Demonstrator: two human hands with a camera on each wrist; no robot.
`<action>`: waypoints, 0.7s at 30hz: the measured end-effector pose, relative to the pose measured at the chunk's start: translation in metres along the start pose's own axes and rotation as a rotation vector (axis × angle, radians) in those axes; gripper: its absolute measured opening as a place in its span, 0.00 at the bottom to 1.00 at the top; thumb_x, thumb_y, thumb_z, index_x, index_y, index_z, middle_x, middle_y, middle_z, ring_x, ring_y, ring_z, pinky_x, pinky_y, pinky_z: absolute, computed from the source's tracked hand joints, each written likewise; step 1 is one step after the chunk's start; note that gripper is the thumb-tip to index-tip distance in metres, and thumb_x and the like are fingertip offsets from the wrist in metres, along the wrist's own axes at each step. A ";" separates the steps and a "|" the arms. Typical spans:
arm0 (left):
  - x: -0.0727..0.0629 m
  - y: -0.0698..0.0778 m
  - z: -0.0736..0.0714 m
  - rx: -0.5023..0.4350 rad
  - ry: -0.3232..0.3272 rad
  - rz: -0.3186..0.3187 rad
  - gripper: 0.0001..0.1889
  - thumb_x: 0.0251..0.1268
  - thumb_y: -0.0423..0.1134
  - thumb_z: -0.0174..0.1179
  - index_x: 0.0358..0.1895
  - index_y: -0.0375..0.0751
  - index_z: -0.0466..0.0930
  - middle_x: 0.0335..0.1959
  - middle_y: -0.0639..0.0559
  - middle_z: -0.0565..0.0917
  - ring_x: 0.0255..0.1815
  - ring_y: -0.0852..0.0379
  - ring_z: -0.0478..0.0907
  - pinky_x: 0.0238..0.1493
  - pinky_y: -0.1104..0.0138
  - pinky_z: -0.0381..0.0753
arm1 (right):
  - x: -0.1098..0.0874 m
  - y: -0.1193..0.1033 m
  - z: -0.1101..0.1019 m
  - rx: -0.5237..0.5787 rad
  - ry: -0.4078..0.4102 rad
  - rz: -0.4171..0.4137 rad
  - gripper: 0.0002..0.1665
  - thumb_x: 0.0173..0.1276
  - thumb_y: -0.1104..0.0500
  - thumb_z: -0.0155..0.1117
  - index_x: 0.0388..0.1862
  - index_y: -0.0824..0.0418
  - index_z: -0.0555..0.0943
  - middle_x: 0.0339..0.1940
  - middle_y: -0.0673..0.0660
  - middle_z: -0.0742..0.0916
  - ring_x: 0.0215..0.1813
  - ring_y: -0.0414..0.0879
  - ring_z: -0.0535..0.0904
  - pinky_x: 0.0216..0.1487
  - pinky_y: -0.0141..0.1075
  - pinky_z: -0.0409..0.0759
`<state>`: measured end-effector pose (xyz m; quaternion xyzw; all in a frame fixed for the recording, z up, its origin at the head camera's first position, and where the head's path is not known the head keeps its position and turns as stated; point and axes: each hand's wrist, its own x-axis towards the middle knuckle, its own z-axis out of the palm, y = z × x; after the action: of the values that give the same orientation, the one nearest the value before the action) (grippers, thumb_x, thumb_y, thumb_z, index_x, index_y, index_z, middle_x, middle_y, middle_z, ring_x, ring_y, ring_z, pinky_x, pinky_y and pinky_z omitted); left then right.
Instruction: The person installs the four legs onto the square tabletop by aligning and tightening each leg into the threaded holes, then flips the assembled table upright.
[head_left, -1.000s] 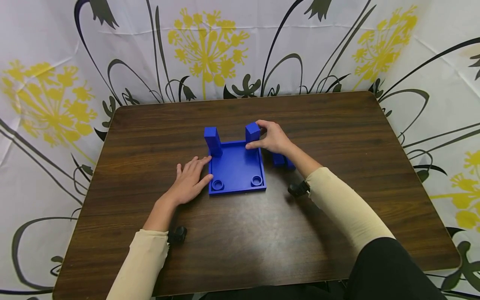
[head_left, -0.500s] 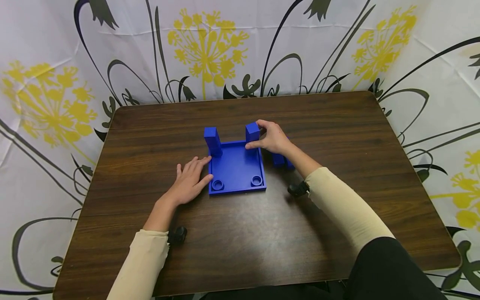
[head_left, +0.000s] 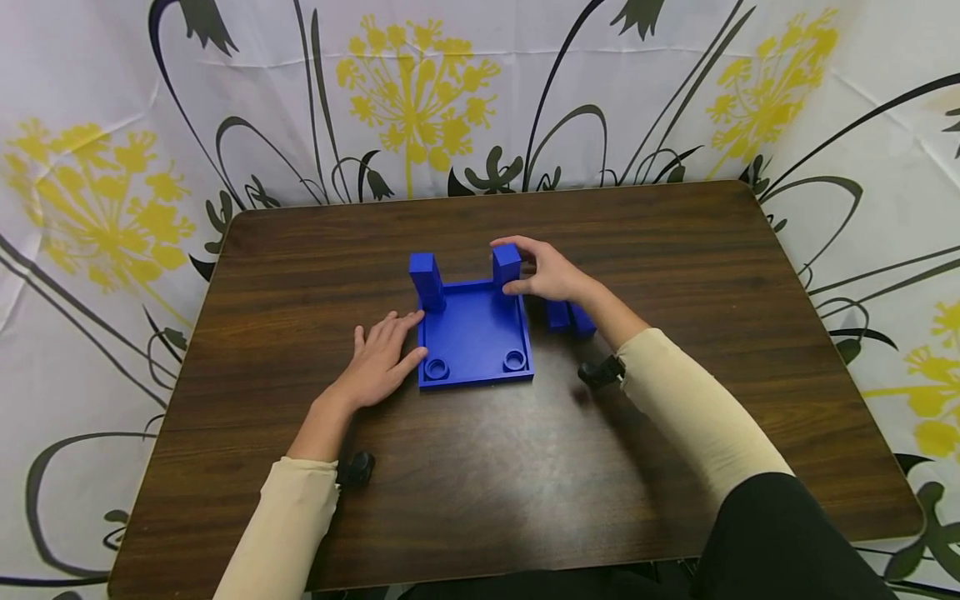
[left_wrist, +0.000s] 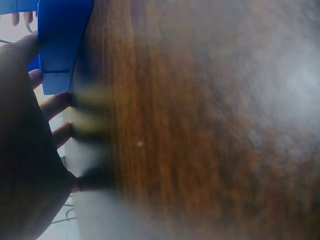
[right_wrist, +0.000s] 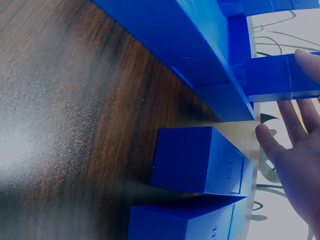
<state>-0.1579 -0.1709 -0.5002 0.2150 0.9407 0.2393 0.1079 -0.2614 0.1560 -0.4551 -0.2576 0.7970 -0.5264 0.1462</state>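
Note:
A shallow blue square tabletop (head_left: 480, 337) lies underside up in the head view, rimmed, with round sockets in its two near corners. A blue square table leg (head_left: 426, 279) stands upright in its far left corner. At the far right corner, my right hand (head_left: 553, 273) holds a second upright table leg (head_left: 506, 267), thumb on the near side and a finger behind it. The right wrist view shows the held leg (right_wrist: 272, 77) standing at the corner, the thumb against it. My left hand (head_left: 377, 360) lies with fingers spread, fingertips touching the tabletop's left side.
Two more blue legs lie side by side on the wooden table (head_left: 637, 250), right of the tabletop: one nearer leg (head_left: 557, 315) and one outer leg (head_left: 582, 320), partly under the right forearm. A flower-patterned curtain (head_left: 480, 100) hangs behind the table.
My right hand's fingers have shifted round the leg: the finger now reaches farther behind it and the thumb sits farther right. The left hand and tabletop stay in place.

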 end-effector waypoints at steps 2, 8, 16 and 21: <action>0.000 -0.001 0.000 0.002 0.002 -0.001 0.33 0.77 0.60 0.42 0.79 0.56 0.48 0.77 0.46 0.55 0.79 0.42 0.40 0.65 0.31 0.29 | 0.000 0.000 -0.001 0.044 -0.030 -0.018 0.41 0.59 0.72 0.69 0.71 0.61 0.67 0.64 0.63 0.78 0.67 0.52 0.72 0.69 0.51 0.64; 0.001 0.000 0.000 -0.002 0.004 0.000 0.33 0.77 0.60 0.42 0.79 0.55 0.48 0.77 0.46 0.56 0.79 0.42 0.40 0.65 0.31 0.29 | 0.001 0.000 -0.002 0.091 -0.077 -0.034 0.34 0.64 0.76 0.62 0.70 0.65 0.69 0.61 0.60 0.82 0.65 0.50 0.74 0.67 0.46 0.66; 0.000 0.000 -0.001 -0.008 -0.001 -0.001 0.33 0.77 0.60 0.42 0.79 0.56 0.48 0.77 0.45 0.55 0.79 0.42 0.40 0.65 0.31 0.28 | 0.000 0.001 -0.002 0.094 -0.073 -0.016 0.28 0.64 0.74 0.64 0.64 0.70 0.73 0.58 0.59 0.83 0.64 0.49 0.76 0.67 0.46 0.67; -0.001 -0.001 0.001 -0.003 -0.003 -0.008 0.33 0.76 0.61 0.41 0.79 0.57 0.47 0.77 0.45 0.55 0.79 0.43 0.40 0.65 0.32 0.28 | -0.001 0.002 -0.003 0.094 -0.069 -0.006 0.28 0.64 0.72 0.66 0.63 0.67 0.76 0.58 0.63 0.83 0.63 0.50 0.76 0.67 0.47 0.67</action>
<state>-0.1575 -0.1715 -0.5013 0.2113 0.9410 0.2402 0.1104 -0.2627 0.1592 -0.4554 -0.2707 0.7650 -0.5546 0.1842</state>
